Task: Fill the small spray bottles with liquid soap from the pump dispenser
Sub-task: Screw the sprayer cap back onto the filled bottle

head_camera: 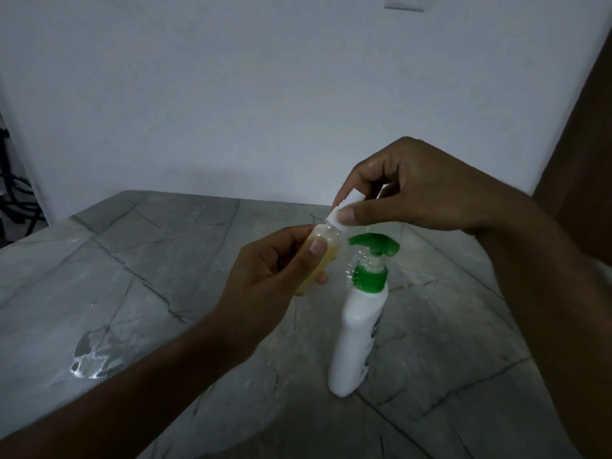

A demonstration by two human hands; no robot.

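My left hand (265, 286) grips a small clear spray bottle (96, 241) holding yellow liquid, tilted up and to the right above the table. My right hand (407, 187) pinches the bottle's white cap (344, 210) between thumb and fingers at the bottle's top. Just below and right of the hands stands the white pump dispenser (359, 329) with its green collar and green pump head (374, 243), upright on the table. Neither hand touches the dispenser.
The grey marble-patterned table (165, 260) carries a wet puddle (89, 356) at the left. A white wall rises behind it. Dark cables (13, 193) hang at the far left, and a brown door or panel (586, 144) stands at the right.
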